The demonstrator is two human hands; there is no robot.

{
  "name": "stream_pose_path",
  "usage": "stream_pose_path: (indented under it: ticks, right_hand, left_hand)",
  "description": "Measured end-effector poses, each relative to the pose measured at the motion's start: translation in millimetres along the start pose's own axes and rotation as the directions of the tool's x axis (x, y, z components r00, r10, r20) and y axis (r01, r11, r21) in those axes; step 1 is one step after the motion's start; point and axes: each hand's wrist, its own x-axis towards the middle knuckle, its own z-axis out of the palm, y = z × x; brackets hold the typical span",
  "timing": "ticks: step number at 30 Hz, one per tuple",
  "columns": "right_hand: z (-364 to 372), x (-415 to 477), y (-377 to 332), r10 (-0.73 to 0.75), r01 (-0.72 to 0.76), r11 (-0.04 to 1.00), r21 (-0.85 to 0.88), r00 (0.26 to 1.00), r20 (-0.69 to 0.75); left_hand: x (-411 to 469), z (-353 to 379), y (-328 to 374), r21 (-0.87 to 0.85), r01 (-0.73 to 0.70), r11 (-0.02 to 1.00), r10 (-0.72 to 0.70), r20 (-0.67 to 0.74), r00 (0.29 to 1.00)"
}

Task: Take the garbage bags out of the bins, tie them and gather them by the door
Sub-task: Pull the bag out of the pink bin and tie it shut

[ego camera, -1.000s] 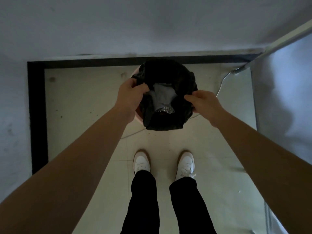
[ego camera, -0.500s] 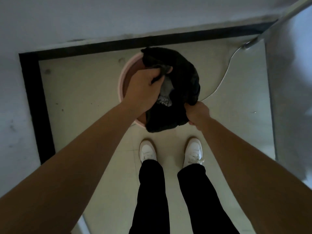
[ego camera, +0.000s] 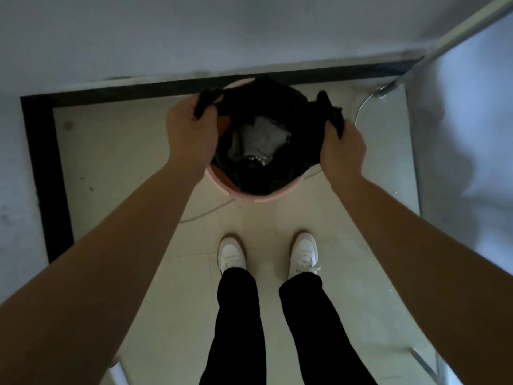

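Gripping the bag (ego camera: 266, 101) with both hands. The left hand (ego camera: 191, 132) is clenched on a bunched flap at the bag's left edge. The right hand (ego camera: 342, 151) is clenched on a bunched flap at its right edge. A tuft of black plastic sticks out above each fist.

- Bag: black, mouth stretched wide between the two fists. Its body sits down inside the bin (ego camera: 261, 197).
- Bin: round and pink. The near rim and a sliver of the far-left rim show; the bag and hands cover the rest. It stands on the floor (ego camera: 125, 151), right against the black skirting (ego camera: 41, 162) under the back wall (ego camera: 222, 31).
- Trash (ego camera: 263, 138): crumpled grey-white sheet with something shiny and crinkled just below it, low in the bag. Too dim to read any print on it.
- Cable (ego camera: 208, 212): thin and pale, on the floor, running from the bin's near side out to the left.
- Bar (ego camera: 458, 31): a pale metal bar slants in from the top right. Its foot meets the floor right of the bin, apart from it.
- Shoes (ego camera: 231, 255): white, side by side on the floor, near the bin with toes towards it. Any logo is too blurred to read. Black trousers (ego camera: 238, 323) above them.
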Motion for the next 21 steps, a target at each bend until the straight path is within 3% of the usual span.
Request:
stream_pose_path:
  ticks: [2, 4, 6, 10, 12, 14, 16, 19, 21]
  right_hand:
    - [-18.2, 4.6, -21.5, -0.136, 0.137, 0.99, 0.033, 0.99, -0.04]
    - [-30.5, 10.3, -35.8, -0.207, 0.206, 0.978, -0.042, 0.978, -0.017]
    - [-39.9, 19.2, -45.4, -0.183, 0.187, 0.979, -0.087, 0.982, 0.048]
    - [-52.2, 29.7, -52.4, -0.164, 0.167, 0.975, -0.149, 0.986, 0.034]
    - [-53.7, 28.0, -42.5, -0.059, 0.102, 0.958, -0.268, 0.985, 0.163]
    - [-51.9, 22.9, -27.1, 0.133, 0.007, 0.92, -0.392, 0.935, 0.328]
    - [-48.1, 16.4, -14.8, 0.244, -0.08, 0.91, -0.407, 0.897, 0.368]
    - [-35.9, 9.7, 4.0, 0.296, -0.18, 0.928, -0.325, 0.887, 0.353]
    - [-24.1, 4.3, 16.8, 0.351, -0.256, 0.927, -0.274, 0.852, 0.389]
  left_hand:
    - [-0.8, -1.4, 9.7, -0.095, 0.011, 0.995, -0.017, -0.065, 0.998]
    - [-2.0, -4.9, 25.3, -0.14, 0.016, 0.99, -0.029, -0.09, 0.996]
    - [-1.9, -7.0, 40.6, -0.148, 0.036, 0.988, -0.043, -0.043, 0.998]
    - [3.9, -5.8, 63.8, -0.154, 0.201, 0.967, -0.196, 0.048, 0.979]
    - [5.9, -6.0, 64.4, -0.141, 0.261, 0.955, -0.259, 0.033, 0.965]
    - [4.2, -5.8, 52.6, -0.02, 0.272, 0.962, -0.271, 0.06, 0.961]
    - [-0.3, -3.4, 31.8, 0.106, 0.265, 0.958, -0.277, 0.12, 0.953]
    - [-8.8, 5.8, 0.1, 0.04, 0.294, 0.955, -0.296, 0.144, 0.944]
    - [-13.5, 15.4, -21.1, -0.082, 0.354, 0.932, -0.349, 0.069, 0.935]
